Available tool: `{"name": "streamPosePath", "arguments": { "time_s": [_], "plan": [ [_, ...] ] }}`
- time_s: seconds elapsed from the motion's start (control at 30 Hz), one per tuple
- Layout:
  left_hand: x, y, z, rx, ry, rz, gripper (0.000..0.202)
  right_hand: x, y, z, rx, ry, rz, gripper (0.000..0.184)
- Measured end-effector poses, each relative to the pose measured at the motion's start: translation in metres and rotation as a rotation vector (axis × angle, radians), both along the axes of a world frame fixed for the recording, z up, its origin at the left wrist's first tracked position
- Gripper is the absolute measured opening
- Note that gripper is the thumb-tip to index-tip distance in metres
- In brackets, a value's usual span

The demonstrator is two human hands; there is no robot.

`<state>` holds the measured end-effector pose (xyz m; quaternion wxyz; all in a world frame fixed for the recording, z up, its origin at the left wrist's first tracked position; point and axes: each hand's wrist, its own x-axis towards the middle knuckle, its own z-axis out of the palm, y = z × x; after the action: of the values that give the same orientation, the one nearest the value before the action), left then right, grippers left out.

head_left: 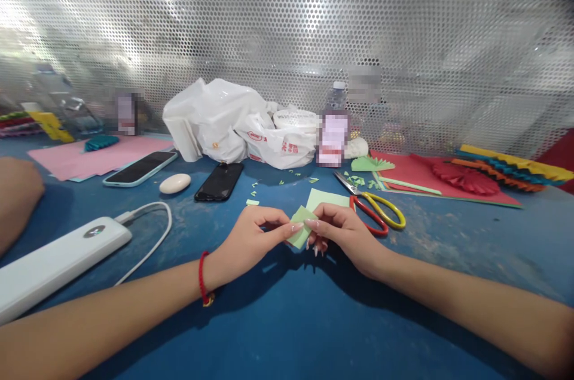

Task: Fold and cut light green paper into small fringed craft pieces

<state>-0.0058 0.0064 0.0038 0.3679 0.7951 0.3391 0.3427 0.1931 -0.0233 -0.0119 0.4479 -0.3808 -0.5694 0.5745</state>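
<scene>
A small folded piece of light green paper (301, 227) is pinched between my two hands above the blue table. My left hand (253, 230), with a red cord bracelet at its wrist, grips the paper's left side between thumb and fingers. On the right side, my right hand (347, 235) holds it the same way. A larger light green sheet (329, 198) lies just behind my right hand. Beside that hand rest scissors (373, 206) with one red and one yellow handle loop. Small green paper scraps (357, 180) are scattered behind the hands.
White plastic bags (251, 128) stand at the back against a perforated metal panel (287, 21). Two phones, one black (219, 181), lie left of centre near a white oval object (174, 184). A white power bank (67, 263) with a cable sits at left. Red paper (403, 170) lies at right.
</scene>
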Motion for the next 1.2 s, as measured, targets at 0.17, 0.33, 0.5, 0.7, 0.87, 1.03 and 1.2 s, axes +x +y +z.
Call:
{"name": "streamPosePath", "arguments": {
  "time_s": [0.17, 0.33, 0.5, 0.7, 0.87, 1.03, 1.2],
  "plan": [
    [0.0019, 0.0002, 0.0032, -0.022, -0.015, -0.017, 0.031, -0.0001, 0.0008, 0.0004, -0.003, 0.014, -0.004, 0.032],
    [0.0021, -0.0004, 0.0036, -0.020, -0.003, -0.009, 0.034, 0.0002, 0.0000, 0.0012, -0.002, 0.012, -0.005, 0.031],
    [0.0001, -0.0019, 0.0029, 0.041, 0.044, 0.053, 0.039, -0.0007, -0.0008, 0.0037, -0.017, -0.031, 0.037, 0.033],
    [0.0029, -0.0038, 0.0059, -0.014, -0.006, 0.040, 0.032, 0.0010, -0.0012, 0.0029, 0.020, -0.042, 0.066, 0.030],
    [0.0054, -0.0034, 0.0043, -0.166, -0.053, -0.066, 0.023, 0.0030, -0.0013, 0.0007, 0.055, -0.037, 0.025, 0.024],
    [0.0040, -0.0026, 0.0026, -0.167, -0.111, -0.029, 0.027, 0.0018, -0.0018, 0.0019, 0.056, -0.034, 0.032, 0.021],
    [0.0040, -0.0020, 0.0036, -0.165, -0.123, -0.025, 0.027, 0.0012, -0.0023, 0.0023, 0.046, -0.029, 0.030, 0.021]
  ]
}}
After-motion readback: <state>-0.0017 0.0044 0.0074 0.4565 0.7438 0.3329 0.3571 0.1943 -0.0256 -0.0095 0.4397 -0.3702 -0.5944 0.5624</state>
